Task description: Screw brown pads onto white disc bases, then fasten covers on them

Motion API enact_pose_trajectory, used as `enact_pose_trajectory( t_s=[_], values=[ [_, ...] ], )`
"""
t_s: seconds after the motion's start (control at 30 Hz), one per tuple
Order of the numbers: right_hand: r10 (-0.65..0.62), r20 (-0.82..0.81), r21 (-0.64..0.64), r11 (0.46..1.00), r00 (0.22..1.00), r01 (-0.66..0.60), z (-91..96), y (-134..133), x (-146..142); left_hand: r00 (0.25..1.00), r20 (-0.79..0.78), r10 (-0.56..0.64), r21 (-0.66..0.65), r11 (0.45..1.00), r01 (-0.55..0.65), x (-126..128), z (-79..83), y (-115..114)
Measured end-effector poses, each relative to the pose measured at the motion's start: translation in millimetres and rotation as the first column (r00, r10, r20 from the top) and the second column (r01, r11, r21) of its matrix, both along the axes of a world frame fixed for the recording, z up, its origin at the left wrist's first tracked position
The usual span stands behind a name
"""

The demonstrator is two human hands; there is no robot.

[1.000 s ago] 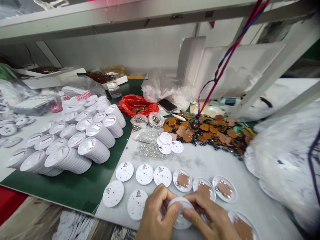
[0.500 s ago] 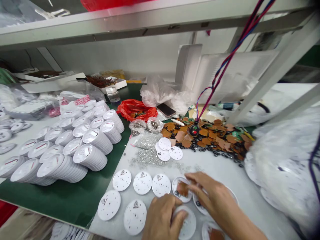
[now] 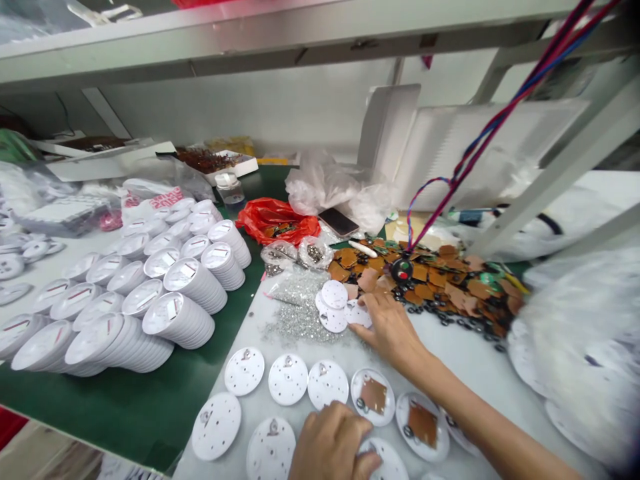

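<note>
My left hand (image 3: pixel 333 441) rests at the bottom edge with its fingers curled down onto a white round disc (image 3: pixel 387 460) on the white board. My right hand (image 3: pixel 390 327) reaches forward over the board, fingers on a small pile of loose white discs (image 3: pixel 334 303). Between the hands lie rows of white discs, closed ones (image 3: pixel 289 379) on the left and open shells holding brown square boards (image 3: pixel 373 395) on the right. A heap of brown boards and black rings (image 3: pixel 445 287) lies just beyond my right hand.
Leaning stacks of white round casings (image 3: pixel 175 293) fill the green mat (image 3: pixel 150 393) on the left. A spill of tiny silver screws (image 3: pixel 297 303), small bags of parts (image 3: pixel 295 253), a red bag (image 3: pixel 275 219), a phone (image 3: pixel 339 221) and a hanging cable with a button box (image 3: pixel 401 269) sit further back.
My right hand left the disc under my left hand, passed over the open shells, and reached forward to the loose disc pile. The left hand stayed on its disc.
</note>
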State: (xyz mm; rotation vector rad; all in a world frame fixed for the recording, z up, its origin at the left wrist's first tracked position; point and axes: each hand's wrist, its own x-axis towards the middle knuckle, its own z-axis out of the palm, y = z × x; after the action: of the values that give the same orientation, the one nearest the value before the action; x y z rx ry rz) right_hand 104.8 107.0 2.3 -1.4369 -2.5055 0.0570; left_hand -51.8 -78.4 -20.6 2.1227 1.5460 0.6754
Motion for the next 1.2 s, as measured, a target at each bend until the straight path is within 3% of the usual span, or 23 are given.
enact_pose_trajectory(
  t_s=[0.17, 0.4, 0.7, 0.87, 0.97, 1.1, 1.2],
  values=[
    [0.084, 0.02, -0.022, 0.996, 0.996, -0.084, -4.5, 9.5, 7.5, 0.997, 0.071, 0.019, 0.055, 0.998, -0.023, -29.5, 24.6, 18.9],
    [0.029, 0.038, 0.016, 0.999, 0.999, -0.03, -10.5, 13.0, 6.8, 0.991, 0.132, 0.032, -0.074, 0.997, -0.023, -46.7, 52.3, 33.1],
    [0.058, 0.057, 0.002, 0.998, 0.997, -0.059, -2.4, 11.6, 7.2, 0.968, 0.222, 0.117, -0.195, 0.978, -0.074, -47.7, 65.4, 50.4],
    [0.067, -0.042, 0.014, 0.998, 0.997, -0.066, -1.5, 14.4, 7.1, 0.947, 0.283, 0.155, -0.264, 0.961, -0.078, -52.1, 66.5, 52.7],
    [0.082, -0.158, 0.026, 0.997, 0.984, -0.079, 10.4, -3.0, 9.6, 0.885, 0.394, 0.248, -0.375, 0.922, -0.091, -48.8, 63.6, 57.7],
    [0.189, -0.276, 0.045, 0.982, 0.942, -0.184, 31.2, -49.8, 16.7, 0.692, 0.617, 0.376, -0.538, 0.843, 0.022, -31.7, 60.5, 68.7],
    [0.304, -0.29, 0.189, 0.948, 0.907, -0.257, 37.6, -78.7, 24.7, 0.648, 0.645, 0.405, -0.567, 0.822, 0.051, -18.1, 63.0, 75.9]
  ],
)
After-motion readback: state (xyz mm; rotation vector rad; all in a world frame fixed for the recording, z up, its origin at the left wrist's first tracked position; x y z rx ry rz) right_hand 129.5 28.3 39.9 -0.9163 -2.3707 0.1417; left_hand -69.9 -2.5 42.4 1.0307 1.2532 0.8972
